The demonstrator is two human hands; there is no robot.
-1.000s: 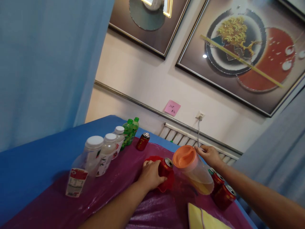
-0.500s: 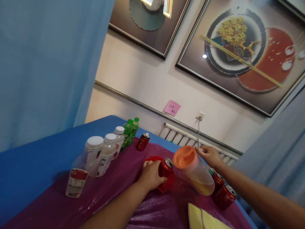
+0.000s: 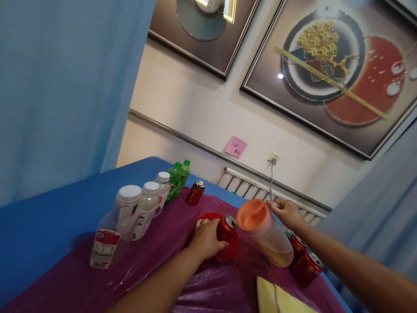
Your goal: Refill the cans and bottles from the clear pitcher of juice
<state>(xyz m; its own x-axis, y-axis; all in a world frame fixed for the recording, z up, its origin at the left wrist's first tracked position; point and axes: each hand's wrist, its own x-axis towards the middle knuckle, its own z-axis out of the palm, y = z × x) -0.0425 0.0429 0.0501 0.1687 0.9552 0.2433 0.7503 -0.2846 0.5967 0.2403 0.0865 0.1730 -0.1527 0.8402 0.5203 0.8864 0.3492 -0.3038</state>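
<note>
My left hand (image 3: 206,240) is closed around a red drink can (image 3: 227,229) with an open top. The can sits on or just above a red scalloped dish (image 3: 224,253); which one I cannot tell. My right hand (image 3: 288,213) is closed at the far side of a clear plastic pitcher (image 3: 269,237), its grip on the handle mostly hidden. The pitcher tilts left, its orange lid (image 3: 253,215) close to the can's top. Yellowish liquid lies low in the pitcher. No stream shows between lid and can.
White-capped bottles (image 3: 143,213) and green bottles (image 3: 177,178) line the left side. A red can (image 3: 196,193) stands at the back; more red cans (image 3: 308,268) stand under my right forearm. A folded yellow cloth (image 3: 280,298) lies in front on the purple plastic sheet (image 3: 208,289).
</note>
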